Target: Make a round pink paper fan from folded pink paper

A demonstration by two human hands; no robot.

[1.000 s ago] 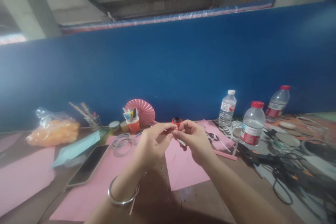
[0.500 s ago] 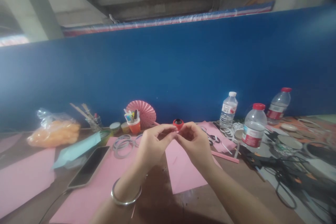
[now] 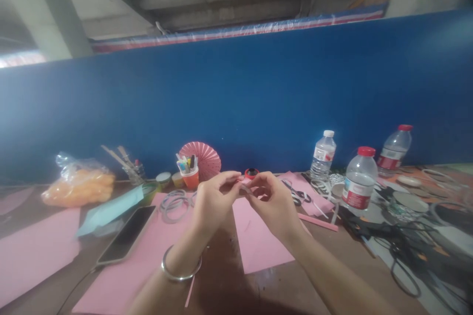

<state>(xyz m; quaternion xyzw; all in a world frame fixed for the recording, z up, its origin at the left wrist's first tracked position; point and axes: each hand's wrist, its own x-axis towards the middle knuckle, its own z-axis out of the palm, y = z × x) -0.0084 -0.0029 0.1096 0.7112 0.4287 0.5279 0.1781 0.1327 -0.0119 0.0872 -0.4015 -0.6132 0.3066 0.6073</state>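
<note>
My left hand (image 3: 213, 202) and my right hand (image 3: 274, 203) meet at the fingertips above the table, both closed in a pinch. Between them shows a small, pale pinkish piece (image 3: 244, 186), mostly covered by the fingers and too blurred to name. Just behind the fingertips stands a small red object with a dark top (image 3: 252, 173). A pink sheet of paper (image 3: 258, 241) lies below my right hand, and a thin pink strip (image 3: 189, 291) rests near my left wrist, which wears a silver bangle.
Left are a phone (image 3: 127, 235), grey rings (image 3: 173, 205), a pen cup (image 3: 190, 178), a pink paper fan (image 3: 203, 157) and a bag of orange stuff (image 3: 79, 188). Right are scissors (image 3: 297, 194), water bottles (image 3: 358, 182) and tangled black cables (image 3: 399, 256). A blue wall (image 3: 236, 93) stands behind.
My fingertips have drawn slightly apart, and more of the small piece shows between them. My left hand has shifted a little left. The view has moved slightly.
</note>
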